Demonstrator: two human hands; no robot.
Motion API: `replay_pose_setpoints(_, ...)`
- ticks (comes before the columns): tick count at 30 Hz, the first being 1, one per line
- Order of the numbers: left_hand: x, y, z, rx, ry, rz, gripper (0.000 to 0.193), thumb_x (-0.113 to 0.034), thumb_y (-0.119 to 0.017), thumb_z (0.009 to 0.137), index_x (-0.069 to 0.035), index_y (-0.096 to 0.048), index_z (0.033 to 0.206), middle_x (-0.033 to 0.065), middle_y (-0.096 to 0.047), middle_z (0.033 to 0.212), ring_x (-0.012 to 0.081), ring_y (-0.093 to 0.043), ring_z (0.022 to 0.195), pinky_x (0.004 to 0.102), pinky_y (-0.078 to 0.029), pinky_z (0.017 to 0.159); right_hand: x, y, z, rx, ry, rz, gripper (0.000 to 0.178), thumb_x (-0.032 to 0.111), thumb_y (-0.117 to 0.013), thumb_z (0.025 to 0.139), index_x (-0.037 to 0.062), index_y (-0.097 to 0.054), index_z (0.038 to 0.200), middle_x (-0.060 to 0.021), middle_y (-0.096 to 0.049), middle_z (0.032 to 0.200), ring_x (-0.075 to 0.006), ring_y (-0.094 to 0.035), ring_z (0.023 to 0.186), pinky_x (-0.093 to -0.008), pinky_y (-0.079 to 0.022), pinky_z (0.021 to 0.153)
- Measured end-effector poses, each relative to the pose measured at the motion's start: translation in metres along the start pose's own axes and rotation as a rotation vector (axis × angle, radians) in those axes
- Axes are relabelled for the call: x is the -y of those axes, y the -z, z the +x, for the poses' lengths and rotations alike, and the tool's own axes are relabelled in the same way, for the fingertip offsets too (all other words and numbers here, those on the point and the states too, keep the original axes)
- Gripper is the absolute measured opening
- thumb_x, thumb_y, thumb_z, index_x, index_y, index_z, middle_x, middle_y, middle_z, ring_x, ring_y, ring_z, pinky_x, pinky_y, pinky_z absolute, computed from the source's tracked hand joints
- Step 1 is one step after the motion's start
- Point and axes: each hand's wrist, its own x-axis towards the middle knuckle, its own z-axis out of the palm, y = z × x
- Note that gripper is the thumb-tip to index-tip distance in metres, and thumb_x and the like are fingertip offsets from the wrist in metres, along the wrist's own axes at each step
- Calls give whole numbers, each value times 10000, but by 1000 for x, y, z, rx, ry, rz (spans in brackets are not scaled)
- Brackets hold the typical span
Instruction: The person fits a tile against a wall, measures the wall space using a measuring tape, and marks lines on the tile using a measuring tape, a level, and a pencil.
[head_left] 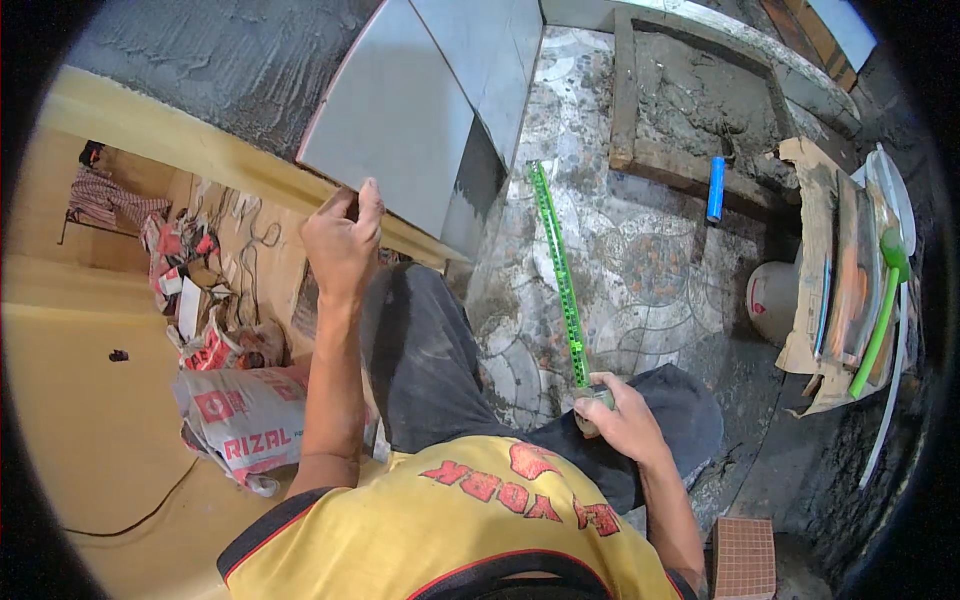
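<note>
My right hand (628,418) is closed around a tape measure (562,270) above my right knee. Its bright green blade stretches away from me over the patterned floor, bending slightly to the left. Raised on the left, my left hand (343,240) has its fingers curled in and thumb up. Something small and brown may be between them, but I cannot make it out. Just past that hand is the lower edge of a large pale grey wall tile (390,120). Whether the hand touches the tile is unclear.
Wet mortar fills a wooden frame (690,178) at the far right, with a blue cylinder (716,190) by its near edge. A white bucket (772,300) and torn cardboard (805,270) with tools stand right. A cement bag (250,425) and clutter lie left. A gridded reddish block (743,558) sits near right.
</note>
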Motion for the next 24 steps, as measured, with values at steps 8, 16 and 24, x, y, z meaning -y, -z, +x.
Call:
replay_pose_setpoints(8,0,-4,2,-18,-26,-123,313,-219,-672,938,38,-655,760,74,-585,588,114,-490,554,308,-431,556,62,5,65,-67,333,244,403,288,-650,898,1,-604,1176,-92,-682,944,-166,-661,821,-324,-525,771)
replay_pose_setpoints(16,-3,-11,7,-31,-60,-5,371,-252,-662,948,41,-640,722,66,-567,576,122,-474,545,308,-418,548,148,-48,288,-353,686,848,421,316,-669,862,-26,-635,1105,-47,-648,853,-140,-614,694,-284,-501,614)
replay_pose_setpoints(24,10,-23,-6,-194,-117,53,397,-265,-659,961,37,-653,704,48,-578,573,98,-486,559,300,-414,542,128,-101,340,-178,522,1433,261,282,-663,821,40,-672,921,-14,-614,825,-117,-567,749,-286,-462,675)
